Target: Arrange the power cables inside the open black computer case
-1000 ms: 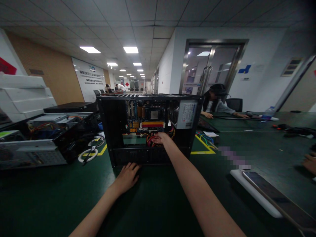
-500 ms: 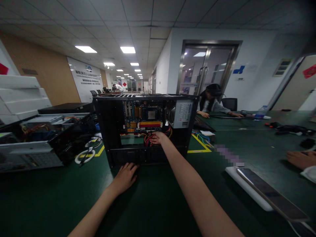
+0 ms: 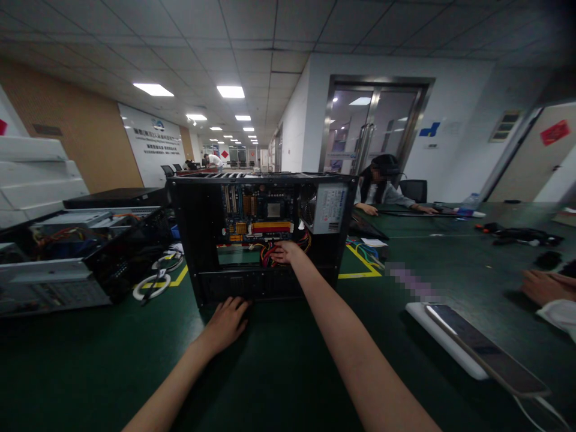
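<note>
A black computer case (image 3: pixel 231 287) stands before me with its open side facing me. Inside are a motherboard (image 3: pixel 273 210) and, at the upper right, a power supply (image 3: pixel 330 207). My right hand (image 3: pixel 286 252) reaches into the lower part of the case, its fingers closed around a bundle of red, yellow and black cables (image 3: pixel 266 254). Flat on the green table (image 3: pixel 279 372), my left hand (image 3: pixel 228 321) rests with fingers spread, the tips by the bottom edge of the case.
More opened computer cases (image 3: pixel 67 282) lie at the left, beside a coiled white cable (image 3: pixel 153 287). A phone (image 3: pixel 486 348) rests on a white power bank-like block (image 3: pixel 443 342) at the right. Another person's hand (image 3: pixel 542 288) is at the right edge; a person (image 3: pixel 380 186) sits across the table.
The view has shifted slightly, so everything sits a little further left. Both hands keep their places on the table and at the cables.
</note>
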Available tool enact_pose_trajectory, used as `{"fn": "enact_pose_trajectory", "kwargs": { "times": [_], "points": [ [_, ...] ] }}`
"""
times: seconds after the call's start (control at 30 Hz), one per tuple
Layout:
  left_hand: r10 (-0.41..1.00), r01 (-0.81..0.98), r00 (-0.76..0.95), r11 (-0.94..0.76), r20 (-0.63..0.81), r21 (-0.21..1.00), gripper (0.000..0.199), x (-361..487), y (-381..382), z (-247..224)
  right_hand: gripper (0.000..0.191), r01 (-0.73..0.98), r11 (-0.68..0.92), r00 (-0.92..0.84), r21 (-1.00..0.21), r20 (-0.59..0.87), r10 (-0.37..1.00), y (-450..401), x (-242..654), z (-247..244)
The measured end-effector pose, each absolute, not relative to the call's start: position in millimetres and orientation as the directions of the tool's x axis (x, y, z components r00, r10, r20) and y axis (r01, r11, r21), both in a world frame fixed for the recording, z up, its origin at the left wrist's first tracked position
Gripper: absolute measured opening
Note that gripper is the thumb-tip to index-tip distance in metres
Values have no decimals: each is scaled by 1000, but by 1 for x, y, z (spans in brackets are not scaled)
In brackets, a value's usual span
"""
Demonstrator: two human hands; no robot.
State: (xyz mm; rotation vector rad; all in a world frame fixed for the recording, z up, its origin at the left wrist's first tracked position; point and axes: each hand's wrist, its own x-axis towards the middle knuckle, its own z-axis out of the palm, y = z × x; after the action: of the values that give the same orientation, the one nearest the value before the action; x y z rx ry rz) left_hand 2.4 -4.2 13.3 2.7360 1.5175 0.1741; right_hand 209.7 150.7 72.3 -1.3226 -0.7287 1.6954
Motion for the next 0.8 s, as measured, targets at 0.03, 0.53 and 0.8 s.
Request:
{"fn": "enact_pose_trajectory", "kwargs": {
  "times": [0.03,0.53,0.8],
  "points": [
    [846,845,525,-532,94,63,38,2,-4,13,5,-262,-473,-82,-841,-469,879,151,210,72],
    [845,846,524,-531,103,51,39,1,-3,9,8,-146,-463,-75,-874,-457,886,147,209,75],
    [848,849,519,-526,107,51,41,1,-2,8,9,89,-413,-46,-906,-418,907,143,206,73]
  ]
}}
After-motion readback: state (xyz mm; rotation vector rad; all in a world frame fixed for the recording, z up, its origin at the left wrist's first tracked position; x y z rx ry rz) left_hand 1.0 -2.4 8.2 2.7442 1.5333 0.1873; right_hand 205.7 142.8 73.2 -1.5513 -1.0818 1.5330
